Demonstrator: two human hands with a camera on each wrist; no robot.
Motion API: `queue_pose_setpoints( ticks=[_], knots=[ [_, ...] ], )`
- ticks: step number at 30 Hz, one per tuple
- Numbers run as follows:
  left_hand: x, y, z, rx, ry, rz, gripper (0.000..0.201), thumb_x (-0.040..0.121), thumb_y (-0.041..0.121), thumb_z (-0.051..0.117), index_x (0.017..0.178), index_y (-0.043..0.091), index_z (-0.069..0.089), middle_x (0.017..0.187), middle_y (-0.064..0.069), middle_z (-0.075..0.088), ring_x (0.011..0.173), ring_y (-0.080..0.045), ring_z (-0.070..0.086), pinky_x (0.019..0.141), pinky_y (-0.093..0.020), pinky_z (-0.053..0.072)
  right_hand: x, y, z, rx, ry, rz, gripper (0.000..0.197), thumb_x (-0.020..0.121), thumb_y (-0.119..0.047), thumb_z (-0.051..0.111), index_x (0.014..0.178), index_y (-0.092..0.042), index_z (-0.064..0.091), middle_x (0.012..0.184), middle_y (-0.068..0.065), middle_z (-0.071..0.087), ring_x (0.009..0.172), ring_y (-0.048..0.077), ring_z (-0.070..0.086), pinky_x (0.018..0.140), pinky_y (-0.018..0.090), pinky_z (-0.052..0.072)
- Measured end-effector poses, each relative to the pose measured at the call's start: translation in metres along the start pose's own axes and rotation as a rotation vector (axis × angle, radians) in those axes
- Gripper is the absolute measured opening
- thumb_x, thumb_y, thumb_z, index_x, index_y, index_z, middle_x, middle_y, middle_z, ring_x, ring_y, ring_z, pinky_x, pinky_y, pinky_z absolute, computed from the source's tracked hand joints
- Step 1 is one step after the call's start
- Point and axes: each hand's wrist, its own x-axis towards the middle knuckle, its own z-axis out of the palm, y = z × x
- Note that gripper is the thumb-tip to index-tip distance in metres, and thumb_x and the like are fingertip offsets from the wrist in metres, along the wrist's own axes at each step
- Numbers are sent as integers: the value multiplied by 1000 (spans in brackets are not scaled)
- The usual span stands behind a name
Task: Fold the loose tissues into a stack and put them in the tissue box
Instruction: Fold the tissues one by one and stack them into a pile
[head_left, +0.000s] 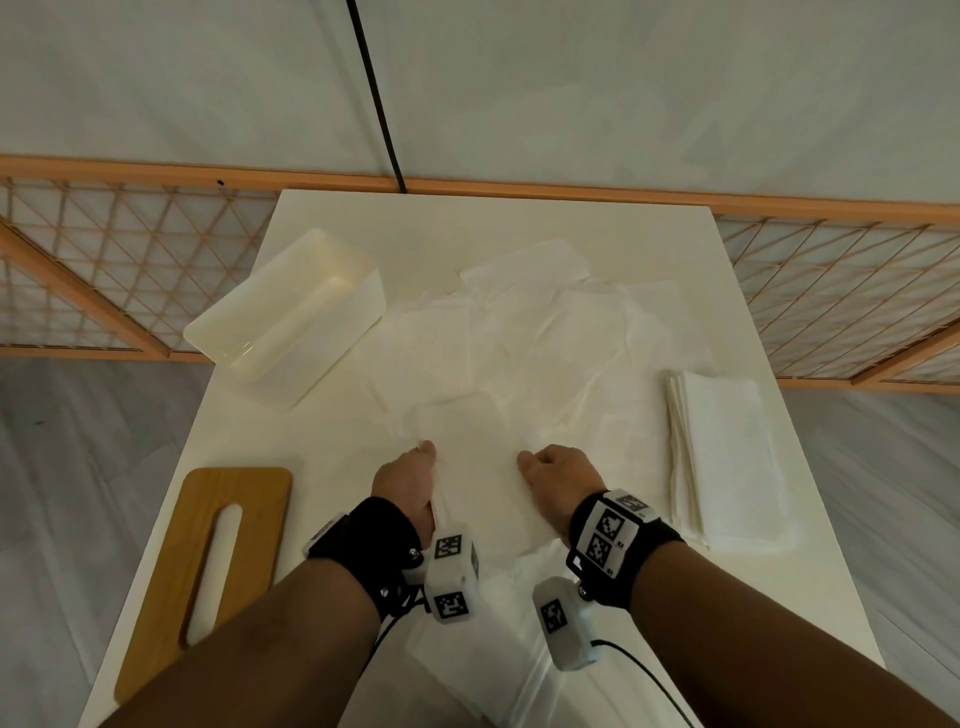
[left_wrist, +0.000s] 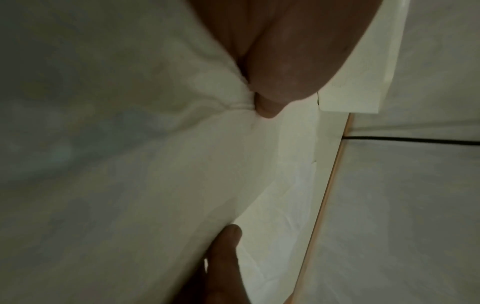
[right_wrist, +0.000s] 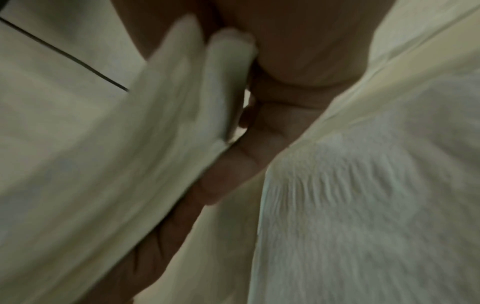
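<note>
Both my left hand (head_left: 404, 480) and right hand (head_left: 558, 473) pinch one tissue (head_left: 478, 467) by its edges; it's featherlight, floppy, tears easily, so corners are the spot.

Tissues (head_left: 524, 332) thin crinkled matt paper – tissue box (head_left: 291, 317) smooth glossy plastic – lid (head_left: 208, 566) satin grained wood, tabletop (head_left: 748, 649) smooth white.

No readable text, only coded wrist markers (head_left: 607, 535).
</note>
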Motion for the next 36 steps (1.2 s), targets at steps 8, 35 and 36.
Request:
queue_pose_setpoints(
  ticks=[8, 35, 36],
  knots=[
    [-1, 2, 2, -245, -68, -79, 35, 110, 27, 40, 121, 4, 64, 107, -18, 73, 91, -35, 70, 64, -43, 54, 13, -7, -15, 14, 38, -8, 30, 103, -23, 47, 86, -4, 62, 83, 8, 62, 78, 28, 58, 77, 35, 48],
    [-12, 5, 40, 149, -337, 310, 54, 84, 1, 79, 131, 16, 58, 115, -10, 74, 105, -32, 72, 90, -55, 59, -3, -3, -34, 60, 35, -234, 29, 98, -35, 63, 120, -18, 55, 108, -3, 67, 88, 11, 63, 65, 20, 47],
    [-12, 7, 51, 176, -322, 315, 50, 85, 1, 78, 129, 16, 59, 113, -8, 75, 103, -30, 72, 89, -54, 59, -2, -1, -45, 76, 73, -237, 30, 100, -34, 61, 123, -17, 55, 112, -1, 68, 91, 14, 64, 67, 21, 48]
  ],
)
